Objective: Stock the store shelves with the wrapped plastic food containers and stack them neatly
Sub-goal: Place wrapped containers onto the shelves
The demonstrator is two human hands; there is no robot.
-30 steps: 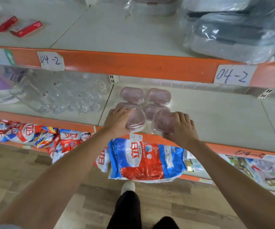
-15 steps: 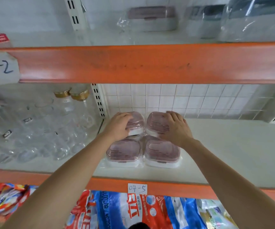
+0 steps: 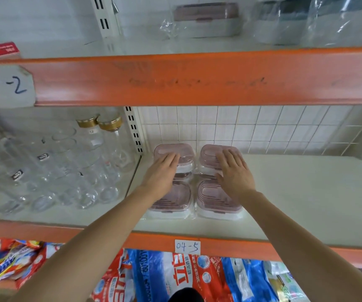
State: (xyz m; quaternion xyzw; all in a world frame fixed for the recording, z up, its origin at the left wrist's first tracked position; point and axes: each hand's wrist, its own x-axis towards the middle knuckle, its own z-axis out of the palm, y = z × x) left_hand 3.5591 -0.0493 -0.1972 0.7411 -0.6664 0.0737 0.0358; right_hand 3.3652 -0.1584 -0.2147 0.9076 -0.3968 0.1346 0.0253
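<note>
Several wrapped food containers with pink lids sit on the middle shelf (image 3: 284,203) against the tiled back wall. The back left container (image 3: 172,150) and the back right container (image 3: 211,152) each stand stacked on another one. My left hand (image 3: 162,173) lies flat with straight fingers on the back left lid. My right hand (image 3: 235,173) lies flat on the back right lid. In front of them are a front left container (image 3: 172,203) and a front right container (image 3: 216,199), partly hidden by my wrists.
Clear glass jars and bottles (image 3: 51,171) fill the shelf section to the left, past a white upright (image 3: 134,129). The orange beam (image 3: 197,77) of the upper shelf hangs close above. Wrapped boxes (image 3: 206,19) stand on the top shelf. Detergent bags (image 3: 175,277) lie below.
My fingers have straightened and now lie flat on the back lids instead of curling round them. The camera has dropped lower and closer to the shelf.
</note>
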